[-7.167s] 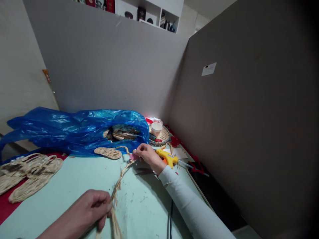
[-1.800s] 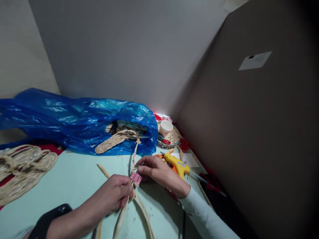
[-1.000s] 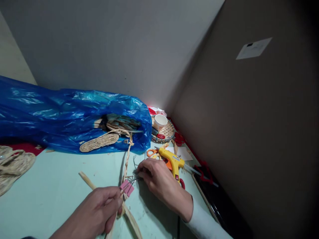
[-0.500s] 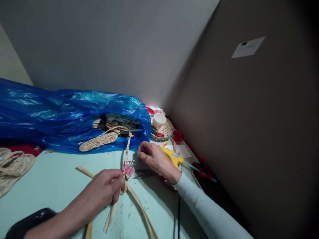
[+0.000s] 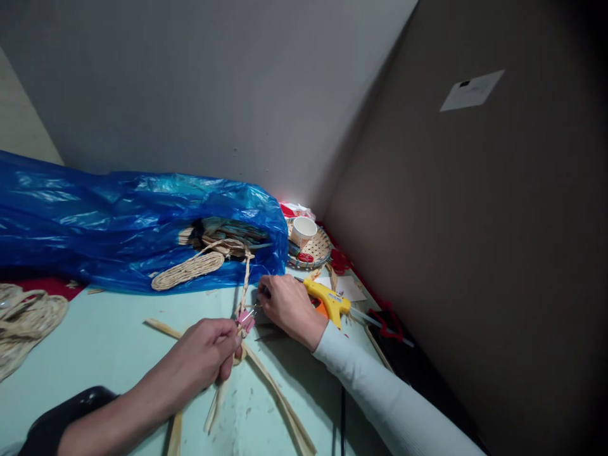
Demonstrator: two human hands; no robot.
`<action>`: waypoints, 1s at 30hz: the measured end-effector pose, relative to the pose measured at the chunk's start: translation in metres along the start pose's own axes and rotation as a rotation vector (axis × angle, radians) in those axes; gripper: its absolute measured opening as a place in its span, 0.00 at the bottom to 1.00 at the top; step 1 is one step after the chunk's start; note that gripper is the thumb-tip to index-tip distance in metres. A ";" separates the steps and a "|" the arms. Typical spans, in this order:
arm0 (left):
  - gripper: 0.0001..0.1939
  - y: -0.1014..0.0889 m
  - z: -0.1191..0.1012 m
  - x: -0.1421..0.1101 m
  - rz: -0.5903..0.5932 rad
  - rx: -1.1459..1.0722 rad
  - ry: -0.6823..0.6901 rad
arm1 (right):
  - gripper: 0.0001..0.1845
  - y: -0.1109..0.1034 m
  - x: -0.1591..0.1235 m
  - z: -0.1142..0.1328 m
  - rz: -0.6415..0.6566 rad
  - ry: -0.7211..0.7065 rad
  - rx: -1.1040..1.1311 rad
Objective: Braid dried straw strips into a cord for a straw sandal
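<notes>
Braid point(image 5: 246, 284) with pink clip point(image 5: 246, 320) is pinched in the left hand point(image 5: 209, 348), the right hand point(image 5: 289, 307) near, its closure unclear

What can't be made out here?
All head view:
- Right hand: whether its fingers hold anything; blurred, partly self-hidden.
- Left hand: straw inside its fingers, which cover it.
- Wall card: print too small.
- Woven straw piece, blue bag: cut off by the left edge.
</notes>
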State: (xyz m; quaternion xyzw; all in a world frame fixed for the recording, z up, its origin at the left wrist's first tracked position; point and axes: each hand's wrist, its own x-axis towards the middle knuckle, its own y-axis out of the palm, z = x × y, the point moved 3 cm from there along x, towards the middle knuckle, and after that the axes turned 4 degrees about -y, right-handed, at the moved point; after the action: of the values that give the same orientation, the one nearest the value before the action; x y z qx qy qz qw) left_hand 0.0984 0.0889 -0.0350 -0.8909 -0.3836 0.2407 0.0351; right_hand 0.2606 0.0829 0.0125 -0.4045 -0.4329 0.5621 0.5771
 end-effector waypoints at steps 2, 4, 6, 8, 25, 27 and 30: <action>0.15 0.001 0.001 -0.001 0.006 0.004 -0.005 | 0.11 -0.001 -0.007 0.000 0.010 -0.017 -0.016; 0.14 0.001 0.002 -0.002 0.015 0.003 -0.010 | 0.10 -0.002 -0.016 0.000 0.021 -0.037 -0.012; 0.15 0.002 0.004 -0.003 0.024 -0.001 -0.009 | 0.10 -0.003 -0.024 0.001 0.028 -0.063 0.015; 0.16 0.002 0.004 -0.004 0.031 -0.006 -0.006 | 0.10 -0.003 -0.032 0.001 0.031 -0.089 0.065; 0.19 -0.006 0.006 -0.011 -0.066 -0.259 -0.171 | 0.05 0.005 -0.023 -0.021 0.023 0.024 0.882; 0.19 -0.010 0.004 -0.007 -0.063 -0.238 -0.164 | 0.05 0.003 -0.011 -0.021 -0.015 0.028 0.811; 0.19 -0.017 0.002 -0.001 -0.030 -0.171 -0.158 | 0.08 -0.001 0.006 -0.018 -0.069 0.015 0.662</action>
State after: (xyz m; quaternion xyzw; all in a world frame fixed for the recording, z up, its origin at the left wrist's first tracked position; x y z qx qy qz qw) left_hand 0.0856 0.0994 -0.0319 -0.8631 -0.4175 0.2759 -0.0680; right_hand 0.2778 0.0892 0.0083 -0.1844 -0.2359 0.6492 0.6992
